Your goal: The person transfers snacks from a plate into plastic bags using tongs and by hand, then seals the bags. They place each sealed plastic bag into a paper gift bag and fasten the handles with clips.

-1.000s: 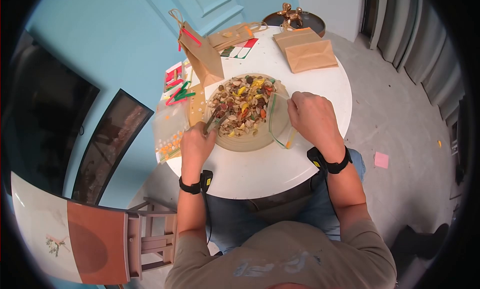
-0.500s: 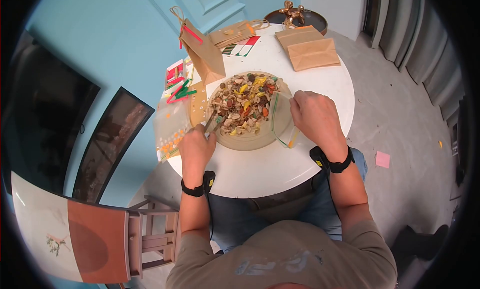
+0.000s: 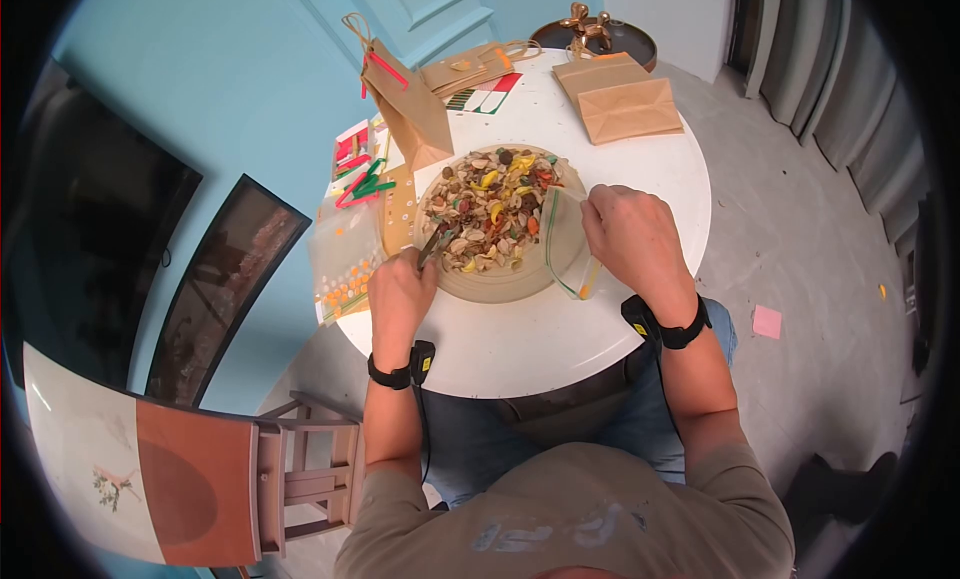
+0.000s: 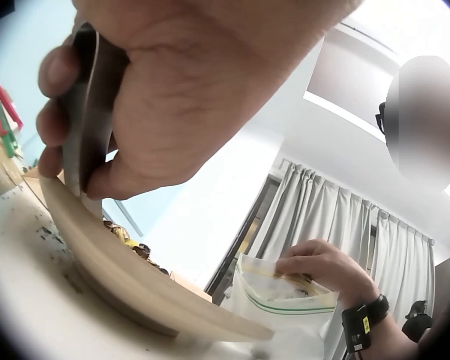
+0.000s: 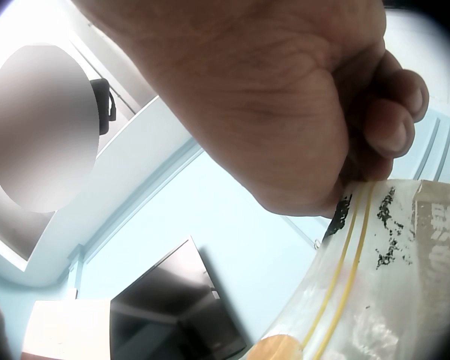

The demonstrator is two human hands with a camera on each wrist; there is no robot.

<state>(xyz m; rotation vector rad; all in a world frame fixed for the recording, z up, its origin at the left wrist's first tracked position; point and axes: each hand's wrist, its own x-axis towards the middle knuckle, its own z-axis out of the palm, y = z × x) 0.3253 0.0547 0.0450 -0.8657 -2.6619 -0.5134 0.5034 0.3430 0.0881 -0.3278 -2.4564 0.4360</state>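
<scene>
My left hand [image 3: 400, 297] grips a pair of metal tweezers [image 3: 429, 249] at the near left rim of a round beige plate [image 3: 497, 293]. The tweezers [image 4: 94, 105] lie between thumb and curled fingers in the left wrist view; their tips are hidden there behind the plate's rim. A heap of mixed dried petals and pods [image 3: 485, 209], with yellow and orange pieces, covers the plate. My right hand [image 3: 640, 237] pinches the top edge of a clear zip bag [image 3: 566, 247], which hangs over the plate's right side. Yellow lines run along the bag [image 5: 360, 300] in the right wrist view.
Left of the plate lies another zip bag [image 3: 345, 254] with orange dots, beside red and green clips [image 3: 362, 185]. A brown paper bag [image 3: 408, 114] stands behind them. Another paper bag [image 3: 630, 109] lies at the back right of the white round table [image 3: 480, 364].
The left hand has moved slightly right, and the tweezers' arms look closer together than before. The right hand keeps its hold on the bag with little movement.
</scene>
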